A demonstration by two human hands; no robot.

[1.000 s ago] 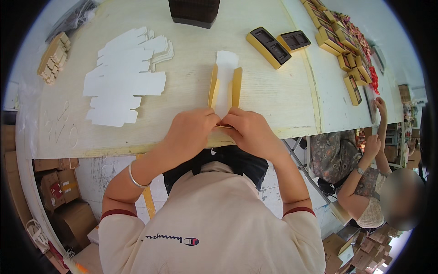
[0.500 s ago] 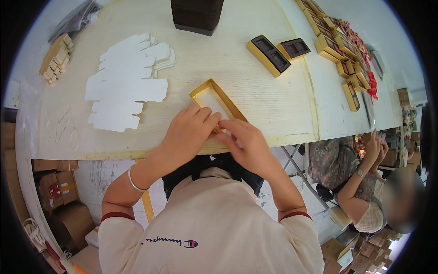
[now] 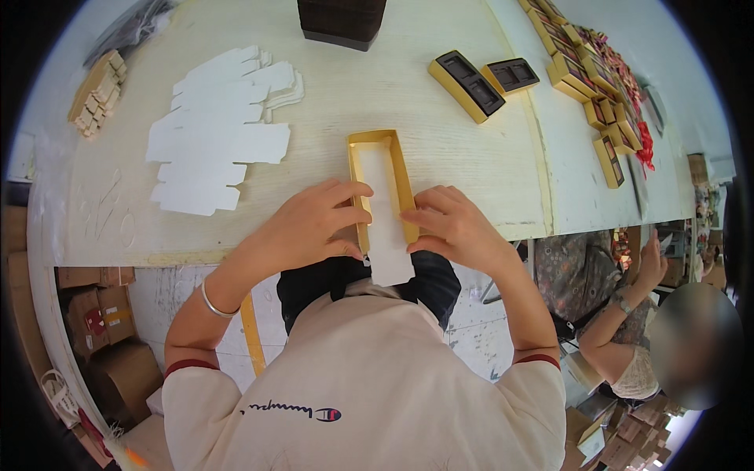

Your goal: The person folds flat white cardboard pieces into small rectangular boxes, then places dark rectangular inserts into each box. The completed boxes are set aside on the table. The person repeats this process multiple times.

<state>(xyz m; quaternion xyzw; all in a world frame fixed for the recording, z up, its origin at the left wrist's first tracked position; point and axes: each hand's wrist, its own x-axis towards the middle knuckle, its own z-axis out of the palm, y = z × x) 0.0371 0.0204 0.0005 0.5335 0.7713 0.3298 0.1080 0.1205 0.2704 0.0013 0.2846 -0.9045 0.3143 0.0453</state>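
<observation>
A long, narrow gold cardboard box (image 3: 401, 177) lies at the table's near edge, open at the top. Its far end is folded up, while at the near end a white flap (image 3: 392, 272) sticks out flat past the edge. My left hand (image 3: 318, 224) pinches the box's left wall between fingers and thumb. On the opposite wall, my right hand (image 3: 457, 226) grips with its thumb near the front corner. A stack of flat white die-cut box blanks (image 3: 216, 125) spreads to the left of the box.
Two gold boxes with dark inserts (image 3: 467, 88) stand at the back right. A dark stack of trays (image 3: 342, 22) rises at the far middle. Many filled gold boxes (image 3: 577, 74) line the far right, and folded gold pieces (image 3: 100, 93) lie far left. A co-worker (image 3: 620, 337) sits at right.
The gold box has turned from slanted to nearly straight toward me. My hands have moved apart, from together at its near end to one on each side wall, and the white flap now shows.
</observation>
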